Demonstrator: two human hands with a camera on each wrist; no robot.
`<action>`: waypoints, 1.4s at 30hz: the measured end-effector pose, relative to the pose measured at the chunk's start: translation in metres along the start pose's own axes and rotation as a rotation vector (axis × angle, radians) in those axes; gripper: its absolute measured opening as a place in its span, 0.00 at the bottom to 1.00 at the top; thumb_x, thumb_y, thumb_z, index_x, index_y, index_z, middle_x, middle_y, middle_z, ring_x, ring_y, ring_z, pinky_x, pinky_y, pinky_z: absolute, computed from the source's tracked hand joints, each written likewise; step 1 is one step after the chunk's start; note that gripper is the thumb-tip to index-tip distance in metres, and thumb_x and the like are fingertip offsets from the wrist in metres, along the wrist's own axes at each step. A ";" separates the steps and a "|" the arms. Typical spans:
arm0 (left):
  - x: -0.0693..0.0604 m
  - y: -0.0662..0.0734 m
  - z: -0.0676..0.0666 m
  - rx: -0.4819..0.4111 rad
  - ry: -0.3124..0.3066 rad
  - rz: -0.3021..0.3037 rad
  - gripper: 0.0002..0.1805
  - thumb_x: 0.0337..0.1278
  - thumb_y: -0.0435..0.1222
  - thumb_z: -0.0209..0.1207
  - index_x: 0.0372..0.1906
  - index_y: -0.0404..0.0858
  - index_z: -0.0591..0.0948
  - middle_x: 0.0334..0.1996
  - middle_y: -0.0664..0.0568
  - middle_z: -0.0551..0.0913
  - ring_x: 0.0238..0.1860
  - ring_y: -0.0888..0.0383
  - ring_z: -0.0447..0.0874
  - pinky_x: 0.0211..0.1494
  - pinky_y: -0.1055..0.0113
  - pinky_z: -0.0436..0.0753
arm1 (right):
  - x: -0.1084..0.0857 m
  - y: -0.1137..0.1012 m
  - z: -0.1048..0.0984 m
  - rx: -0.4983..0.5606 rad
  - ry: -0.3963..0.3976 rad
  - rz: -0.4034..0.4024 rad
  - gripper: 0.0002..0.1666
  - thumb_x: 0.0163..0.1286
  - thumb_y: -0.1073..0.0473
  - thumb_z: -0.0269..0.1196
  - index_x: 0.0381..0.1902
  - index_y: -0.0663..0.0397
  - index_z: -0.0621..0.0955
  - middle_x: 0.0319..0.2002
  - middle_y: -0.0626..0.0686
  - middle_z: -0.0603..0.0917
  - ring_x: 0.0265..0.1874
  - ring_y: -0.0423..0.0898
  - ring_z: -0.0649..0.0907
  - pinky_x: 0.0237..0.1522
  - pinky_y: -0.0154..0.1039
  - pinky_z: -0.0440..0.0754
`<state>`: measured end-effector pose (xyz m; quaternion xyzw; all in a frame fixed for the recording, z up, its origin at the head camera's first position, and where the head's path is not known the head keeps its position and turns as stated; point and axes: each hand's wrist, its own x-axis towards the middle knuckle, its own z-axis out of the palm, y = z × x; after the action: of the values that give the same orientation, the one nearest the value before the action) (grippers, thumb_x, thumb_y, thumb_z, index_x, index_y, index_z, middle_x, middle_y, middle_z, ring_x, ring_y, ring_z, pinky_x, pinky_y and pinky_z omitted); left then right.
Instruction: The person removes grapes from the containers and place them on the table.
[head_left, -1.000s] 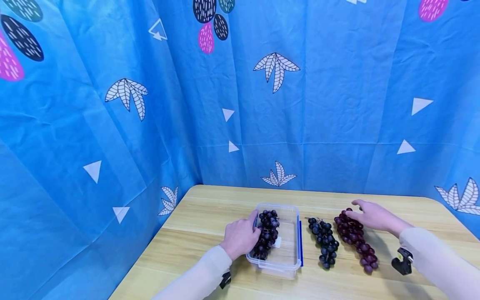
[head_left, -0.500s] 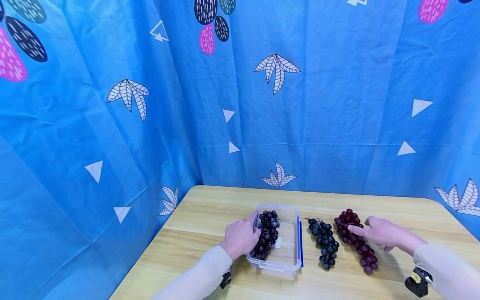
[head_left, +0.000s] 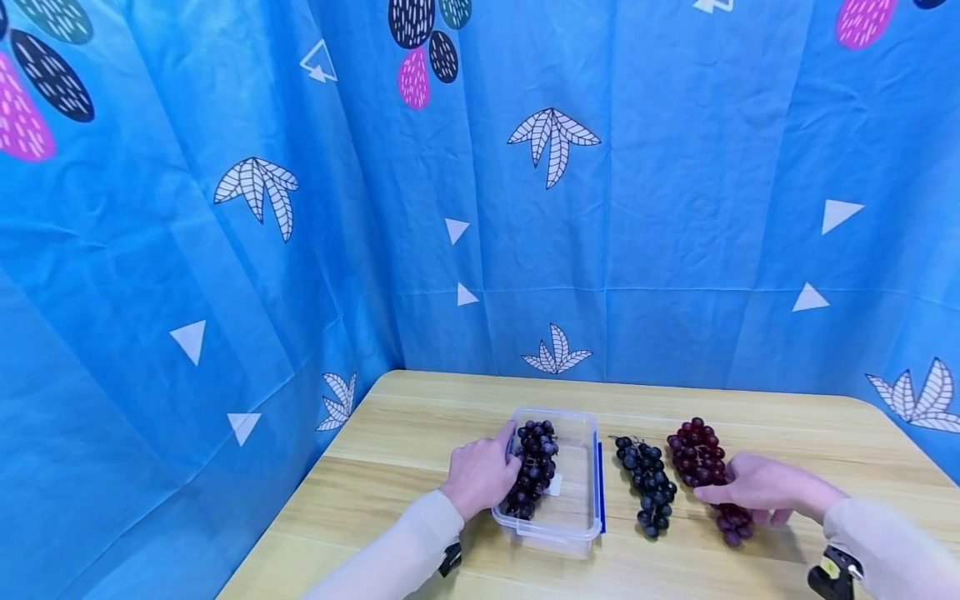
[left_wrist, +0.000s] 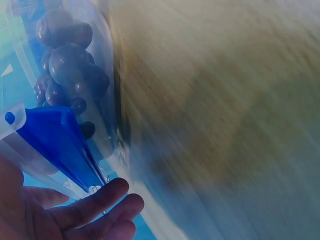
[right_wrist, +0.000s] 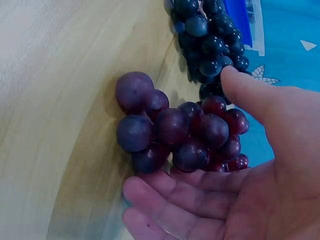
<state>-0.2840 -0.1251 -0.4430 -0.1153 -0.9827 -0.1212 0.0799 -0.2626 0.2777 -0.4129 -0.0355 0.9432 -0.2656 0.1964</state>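
Observation:
A clear plastic food container (head_left: 573, 517) with blue side flaps stands on the table. One bunch of dark purple grapes (head_left: 534, 467) lies along its left side, inside. My left hand (head_left: 480, 475) holds the container's left wall, thumb at the rim; the left wrist view shows its fingers by the blue flap (left_wrist: 60, 145). My right hand (head_left: 772, 487) is over the lower half of a bunch of red grapes (head_left: 696, 450). In the right wrist view, its fingers lie beside the red grapes (right_wrist: 172, 125), with the thumb apart on the other side.
A bunch of black grapes (head_left: 648, 483) lies on the wooden table (head_left: 420, 408) between the container and the red grapes. Behind and left of the table hangs a blue patterned curtain (head_left: 675, 208).
My right hand has moved from the far end of the red grapes toward their near end, spreading thumb and fingers about them. The left hand and container have stayed still.

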 end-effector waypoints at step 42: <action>0.001 -0.001 0.001 -0.009 0.001 0.001 0.35 0.67 0.47 0.52 0.78 0.49 0.62 0.14 0.57 0.69 0.14 0.60 0.66 0.17 0.65 0.68 | 0.002 0.004 0.021 0.206 0.010 0.015 0.45 0.57 0.58 0.68 0.64 0.77 0.60 0.25 0.57 0.79 0.15 0.46 0.79 0.19 0.38 0.82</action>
<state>-0.2853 -0.1252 -0.4435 -0.1161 -0.9820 -0.1256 0.0798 -0.2562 0.2706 -0.4320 -0.0070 0.9121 -0.3598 0.1965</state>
